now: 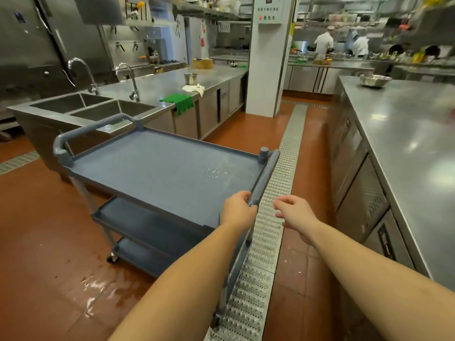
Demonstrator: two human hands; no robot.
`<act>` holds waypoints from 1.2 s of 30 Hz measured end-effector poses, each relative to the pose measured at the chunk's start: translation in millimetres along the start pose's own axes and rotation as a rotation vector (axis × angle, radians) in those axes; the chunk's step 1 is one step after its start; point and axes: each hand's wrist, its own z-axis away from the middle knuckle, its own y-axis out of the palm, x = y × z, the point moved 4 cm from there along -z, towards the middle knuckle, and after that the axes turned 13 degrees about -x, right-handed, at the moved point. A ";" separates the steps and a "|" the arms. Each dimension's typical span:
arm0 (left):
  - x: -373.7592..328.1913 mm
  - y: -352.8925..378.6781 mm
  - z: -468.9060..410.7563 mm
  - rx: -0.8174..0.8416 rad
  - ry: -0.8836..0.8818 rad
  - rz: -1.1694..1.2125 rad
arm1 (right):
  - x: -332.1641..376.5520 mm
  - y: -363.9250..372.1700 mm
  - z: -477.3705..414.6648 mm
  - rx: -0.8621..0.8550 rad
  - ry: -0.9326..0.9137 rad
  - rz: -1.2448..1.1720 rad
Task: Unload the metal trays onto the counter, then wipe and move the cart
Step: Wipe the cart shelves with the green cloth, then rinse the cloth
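A grey three-shelf cart stands on the red floor in front of me, its top shelf bare with a few wet streaks near the right end. My left hand grips the near ribbed handle of the cart at its lower end. My right hand hovers just to the right of that handle over the floor drain, fingers loosely spread and holding nothing. No metal trays are on the cart. A green cloth hangs over the edge of the left counter.
A steel counter with two sinks runs along the left, with a metal pot and a white rag. Another steel counter with a bowl is on the right. A metal drain grate runs down the aisle. A white pillar stands ahead; people work beyond it.
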 end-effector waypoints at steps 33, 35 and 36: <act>42.4 29.2 -89.6 0.146 0.071 -0.513 | 31.5 126.4 -112.6 0.335 -1.271 1.228; 53.5 7.6 -86.1 0.132 0.056 -0.540 | 41.3 142.2 -94.7 0.371 -1.307 1.220; 59.6 -3.3 -85.2 0.120 0.046 -0.543 | 46.3 150.0 -86.1 0.380 -1.313 1.213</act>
